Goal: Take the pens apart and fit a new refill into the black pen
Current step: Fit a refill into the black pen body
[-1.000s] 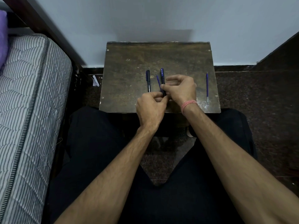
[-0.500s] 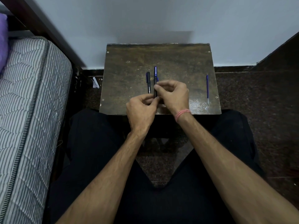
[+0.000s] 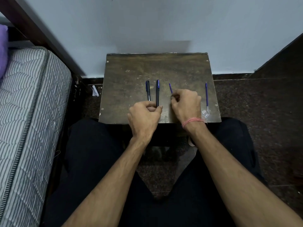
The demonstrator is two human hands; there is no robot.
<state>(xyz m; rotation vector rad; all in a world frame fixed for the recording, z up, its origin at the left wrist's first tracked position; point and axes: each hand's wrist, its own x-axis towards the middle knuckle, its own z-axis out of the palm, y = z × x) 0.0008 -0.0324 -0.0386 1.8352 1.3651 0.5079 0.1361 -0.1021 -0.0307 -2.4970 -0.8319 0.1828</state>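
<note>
Grip: our left hand [image 3: 144, 118] pinches the pen barrel [image 3: 157, 93], our right hand [image 3: 186, 104] pinches the pulled refill [image 3: 170, 88] | black pen [image 3: 148, 90] on desk [image 3: 180, 71] (untouched) | risk: mixing refills with the spare refill [image 3: 206, 95].

A small square table of dark, scuffed wood [image 3: 180, 71] shows a worn, dull, scratched top, with a glossy patch near its front right corner; two slim pens of smooth black plastic [image 3: 157, 92] lie on it; beside it, a grey-striped quilted cloth mattress [image 3: 27, 112]; below, speckled polished stone floor [image 3: 262, 104].
</note>
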